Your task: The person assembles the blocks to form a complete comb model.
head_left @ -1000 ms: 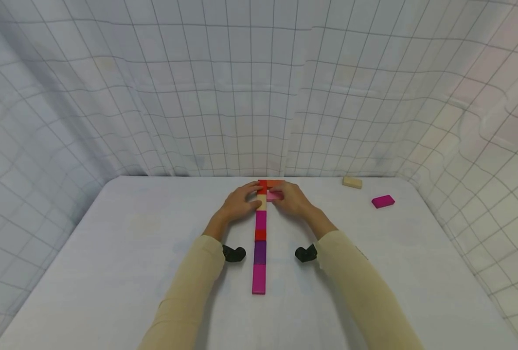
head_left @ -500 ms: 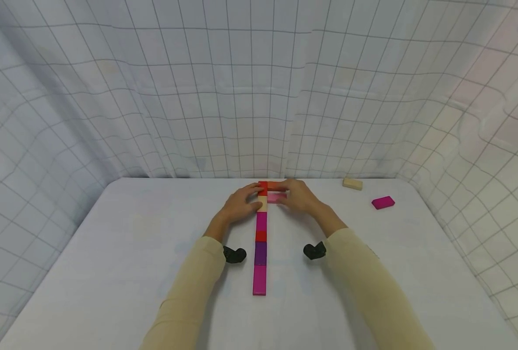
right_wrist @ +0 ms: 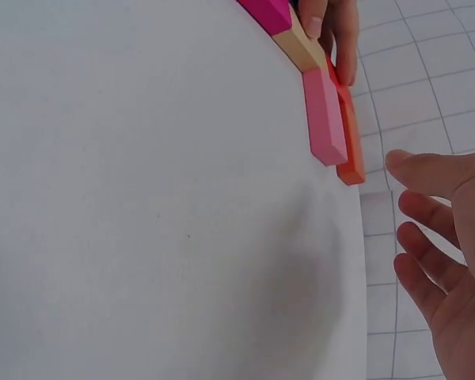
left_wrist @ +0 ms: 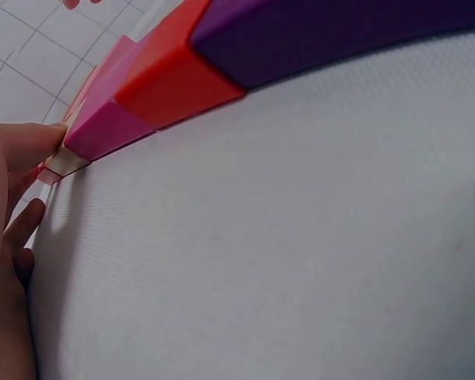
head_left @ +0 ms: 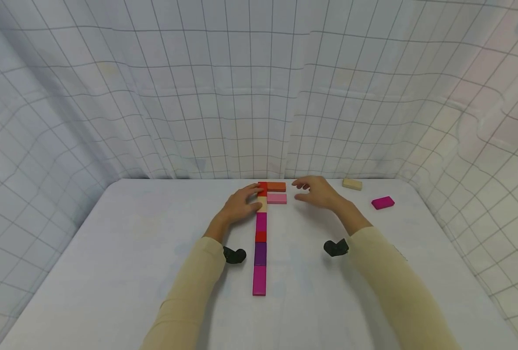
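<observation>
A straight row of coloured blocks runs away from me in the head view: magenta, purple, small red, another magenta, beige and a far red block. My left hand rests at the far end, thumb on the beige block and fingers over the far red one. An orange block and a pink block stick out rightward from the row, with a gap between them. My right hand hovers just right of these two, fingers loosely bent and holding nothing.
A loose beige block lies near the table's back edge on the right. Nearer and further right is a loose magenta block. White grid-patterned curtains surround the white table. Dark wrist devices jut from both sleeves.
My right hand has let go of the orange and pink blocks and moved right, leaving both in full view. The left hand has stayed in place.
</observation>
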Tool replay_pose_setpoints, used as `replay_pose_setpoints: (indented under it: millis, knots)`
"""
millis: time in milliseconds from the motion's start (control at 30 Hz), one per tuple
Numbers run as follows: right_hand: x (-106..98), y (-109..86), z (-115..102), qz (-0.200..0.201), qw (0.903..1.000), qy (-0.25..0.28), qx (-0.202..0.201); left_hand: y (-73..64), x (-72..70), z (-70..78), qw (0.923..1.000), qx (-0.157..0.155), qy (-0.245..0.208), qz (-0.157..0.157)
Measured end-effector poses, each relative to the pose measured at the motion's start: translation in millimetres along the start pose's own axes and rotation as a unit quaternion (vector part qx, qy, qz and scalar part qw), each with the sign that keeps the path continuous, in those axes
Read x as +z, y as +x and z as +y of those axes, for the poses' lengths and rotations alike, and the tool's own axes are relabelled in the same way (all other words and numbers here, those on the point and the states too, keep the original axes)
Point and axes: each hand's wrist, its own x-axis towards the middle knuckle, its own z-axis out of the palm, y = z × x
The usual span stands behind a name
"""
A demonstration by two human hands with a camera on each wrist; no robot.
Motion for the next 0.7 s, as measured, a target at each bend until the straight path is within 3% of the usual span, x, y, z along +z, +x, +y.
replay_pose_setpoints:
  millis: [367, 500, 700]
  knots:
    - [-32.6, -25.3, 19.1, 0.024, 0.9997, -0.008, -0.007, -0.7, -4.0, -1.8, 0.9997, 0.008, -0.024, -0.003]
    - [-46.2, -38.4, 32.8, 0.038, 0.9992, 0.0, 0.007, -4.3, -7.6, -1.2, 0.9982, 0.008, -0.058, 0.015]
    - [-63.9, -61.5, 60.8, 0.055, 0.9975, 0.003, 0.045, -14.8, -10.4, 2.8, 0.996, 0.04, -0.075, 0.027]
